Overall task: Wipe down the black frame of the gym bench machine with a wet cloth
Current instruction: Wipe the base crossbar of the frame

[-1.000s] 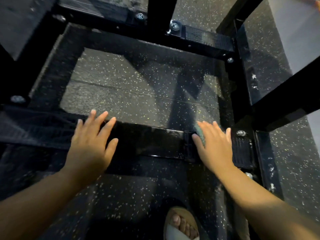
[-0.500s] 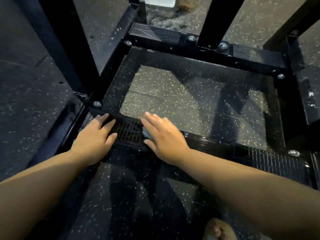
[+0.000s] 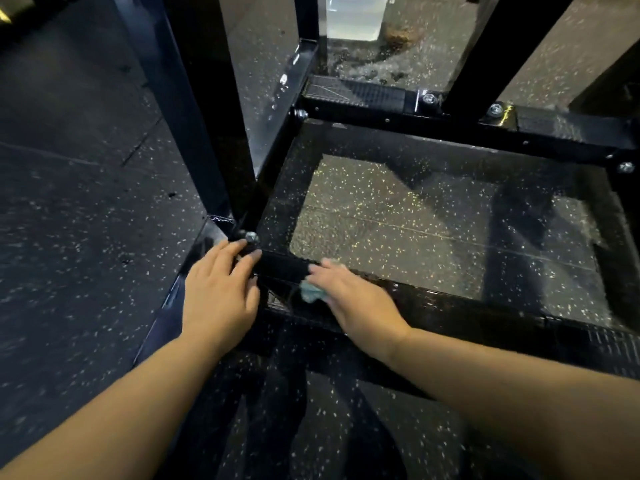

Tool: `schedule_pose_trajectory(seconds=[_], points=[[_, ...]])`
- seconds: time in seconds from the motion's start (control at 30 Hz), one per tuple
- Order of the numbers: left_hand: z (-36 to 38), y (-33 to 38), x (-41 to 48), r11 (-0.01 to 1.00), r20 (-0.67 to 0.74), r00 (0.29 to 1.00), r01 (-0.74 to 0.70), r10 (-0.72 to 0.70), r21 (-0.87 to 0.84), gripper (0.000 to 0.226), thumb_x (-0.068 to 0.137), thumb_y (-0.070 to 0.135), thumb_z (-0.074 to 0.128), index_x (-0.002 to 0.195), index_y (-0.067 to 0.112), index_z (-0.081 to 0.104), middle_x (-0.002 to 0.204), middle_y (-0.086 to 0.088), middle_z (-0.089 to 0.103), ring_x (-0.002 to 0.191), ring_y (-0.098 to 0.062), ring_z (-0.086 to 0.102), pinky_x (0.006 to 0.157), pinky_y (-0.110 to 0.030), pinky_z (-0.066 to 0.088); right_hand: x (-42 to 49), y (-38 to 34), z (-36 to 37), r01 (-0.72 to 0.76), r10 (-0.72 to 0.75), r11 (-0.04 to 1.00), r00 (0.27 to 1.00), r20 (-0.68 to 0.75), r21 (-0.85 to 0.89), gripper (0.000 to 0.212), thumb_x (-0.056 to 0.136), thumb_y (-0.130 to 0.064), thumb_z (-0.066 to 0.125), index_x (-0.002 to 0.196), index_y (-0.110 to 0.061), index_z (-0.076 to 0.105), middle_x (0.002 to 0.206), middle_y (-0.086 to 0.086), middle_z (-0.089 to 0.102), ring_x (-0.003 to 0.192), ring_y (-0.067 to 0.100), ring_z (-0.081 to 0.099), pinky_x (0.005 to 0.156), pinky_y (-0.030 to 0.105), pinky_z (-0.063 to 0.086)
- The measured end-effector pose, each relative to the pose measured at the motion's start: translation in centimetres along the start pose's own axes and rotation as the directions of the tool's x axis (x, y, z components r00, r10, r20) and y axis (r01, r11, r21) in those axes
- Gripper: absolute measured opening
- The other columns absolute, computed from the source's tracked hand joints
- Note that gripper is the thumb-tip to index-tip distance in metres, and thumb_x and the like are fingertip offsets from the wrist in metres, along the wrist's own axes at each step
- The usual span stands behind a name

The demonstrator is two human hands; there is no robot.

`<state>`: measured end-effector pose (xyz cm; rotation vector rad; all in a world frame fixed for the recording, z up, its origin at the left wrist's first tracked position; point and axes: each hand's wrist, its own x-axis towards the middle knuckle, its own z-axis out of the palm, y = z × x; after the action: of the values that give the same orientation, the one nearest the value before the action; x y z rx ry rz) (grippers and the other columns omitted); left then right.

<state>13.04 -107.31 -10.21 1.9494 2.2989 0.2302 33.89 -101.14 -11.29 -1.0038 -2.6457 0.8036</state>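
The black frame [image 3: 467,313] of the bench machine lies low over the speckled floor, its near crossbar glossy and wet. My right hand [image 3: 349,296] presses a light blue-green cloth [image 3: 311,292] flat onto that crossbar near its left end, fingers straight; most of the cloth is hidden under the palm. My left hand [image 3: 218,292] rests with straight fingers on the frame's left corner, fingertips beside a silver bolt [image 3: 251,236].
A black upright post [image 3: 194,133] rises just beyond my left hand. The far crossbar [image 3: 450,123] carries bolts and another upright. A pale translucent container [image 3: 353,15] stands at the top beside a wet patch of floor. Speckled rubber flooring lies all around.
My right hand with the cloth has slid left along the near crossbar, from its right end to its left end. My left hand has shifted to the frame's left corner. The view has swung left.
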Motion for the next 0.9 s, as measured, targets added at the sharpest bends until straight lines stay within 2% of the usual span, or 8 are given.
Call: schedule_pose_trajectory(seconds=[0.07, 0.17, 0.33, 0.5, 0.57, 0.73, 0.83, 0.9], points=[[0.1, -0.5, 0.4, 0.989, -0.052, 0.990, 0.123, -0.128, -0.081, 0.043, 0.088, 0.020, 0.045, 0.124, 0.002, 0.059, 0.132, -0.018, 0.052, 0.123, -0.037, 0.046, 0.104, -0.048, 0.036, 2.7, -1.8, 1.3, 0.090, -0.081, 0.992, 0.991, 0.105, -0.086, 0.044, 0.104, -0.023, 0.035, 0.147, -0.015, 0.035, 0.156, 0.000, 0.026, 0.147, 0.018, 0.014, 0.116, 0.026, 0.001], [0.1, -0.4, 1.7, 0.935, -0.068, 0.949, 0.287, -0.307, -0.208, 0.040, 0.093, 0.017, 0.048, 0.131, 0.008, 0.054, 0.139, -0.010, 0.047, 0.131, -0.028, 0.038, 0.110, -0.040, 0.027, 5.3, -2.6, 2.0, 0.153, -0.096, 0.924, 0.980, 0.174, -0.351, 0.059, 0.102, -0.044, 0.028, 0.153, -0.024, 0.010, 0.161, -0.003, 0.004, 0.148, 0.020, -0.001, 0.118, 0.038, -0.002], [-0.8, 1.7, 3.8, 0.754, 0.013, 0.798, 0.575, -0.603, -0.317, 0.040, 0.096, 0.027, 0.036, 0.132, 0.022, 0.054, 0.144, 0.003, 0.040, 0.132, -0.023, 0.032, 0.107, -0.039, 0.027, 7.9, -3.7, 3.1, -0.167, 0.224, 0.910, 0.968, 0.110, -0.380, 0.058, 0.101, -0.050, 0.019, 0.152, -0.033, 0.000, 0.161, 0.003, -0.009, 0.148, 0.030, -0.003, 0.119, 0.048, 0.006], [-0.7, 1.9, 3.8, 0.741, 0.095, 0.797, 0.593, -0.597, -0.316, 0.043, 0.098, 0.026, 0.032, 0.138, 0.016, 0.047, 0.149, -0.002, 0.034, 0.134, -0.026, 0.030, 0.108, -0.040, 0.026, 2.6, -4.7, 3.9, 0.062, 0.020, 0.908, 0.982, 0.190, -0.414, 0.055, 0.098, -0.046, 0.017, 0.151, -0.031, 0.022, 0.160, 0.005, 0.012, 0.147, 0.031, 0.009, 0.118, 0.045, 0.004], [-0.5, 1.5, 3.5, 0.761, 0.136, 0.824, 0.561, -0.550, -0.325, 0.045, 0.099, 0.026, 0.029, 0.140, 0.014, 0.044, 0.153, -0.002, 0.029, 0.139, -0.022, 0.025, 0.112, -0.038, 0.021, 2.2, -2.9, 2.5, 0.119, -0.008, 0.907, 0.964, 0.265, -0.405, 0.057, 0.096, -0.049, 0.011, 0.151, -0.035, 0.016, 0.161, 0.000, 0.008, 0.148, 0.026, 0.005, 0.118, 0.043, 0.002], [-0.4, 0.4, 2.4, 0.785, 0.209, 0.877, 0.481, -0.433, -0.391, 0.044, 0.101, 0.025, 0.026, 0.139, 0.010, 0.042, 0.156, -0.002, 0.020, 0.142, -0.022, 0.019, 0.115, -0.039, 0.011, 3.0, -2.7, 1.5, -0.336, 0.359, 0.905, 0.932, 0.044, -0.259, 0.054, 0.103, -0.043, 0.023, 0.153, -0.033, 0.006, 0.162, 0.002, 0.001, 0.148, 0.025, 0.000, 0.119, 0.039, -0.001], [-0.3, 0.5, 3.0, 0.782, 0.210, 0.871, 0.491, -0.444, -0.384, 0.044, 0.099, 0.024, 0.026, 0.129, 0.002, 0.049, 0.150, -0.008, 0.030, 0.140, -0.026, 0.019, 0.116, -0.048, 0.009, 1.8, -4.9, 3.9, -0.362, 0.336, 0.910, 0.930, -0.152, -0.204, 0.053, 0.095, -0.026, 0.054, 0.146, -0.018, 0.039, 0.155, 0.014, 0.027, 0.143, 0.032, 0.026, 0.117, 0.041, 0.016], [-0.6, 0.9, 3.0, 0.781, 0.231, 0.857, 0.515, -0.460, -0.354, 0.044, 0.099, 0.025, 0.026, 0.131, 0.004, 0.048, 0.152, -0.005, 0.027, 0.142, -0.024, 0.014, 0.116, -0.048, 0.008, 0.1, -5.6, 4.4, -0.309, 0.282, 0.930, 0.947, -0.152, -0.198, 0.055, 0.087, -0.011, 0.064, 0.140, -0.018, 0.048, 0.152, 0.011, 0.034, 0.140, 0.029, 0.034, 0.113, 0.037, 0.028]])
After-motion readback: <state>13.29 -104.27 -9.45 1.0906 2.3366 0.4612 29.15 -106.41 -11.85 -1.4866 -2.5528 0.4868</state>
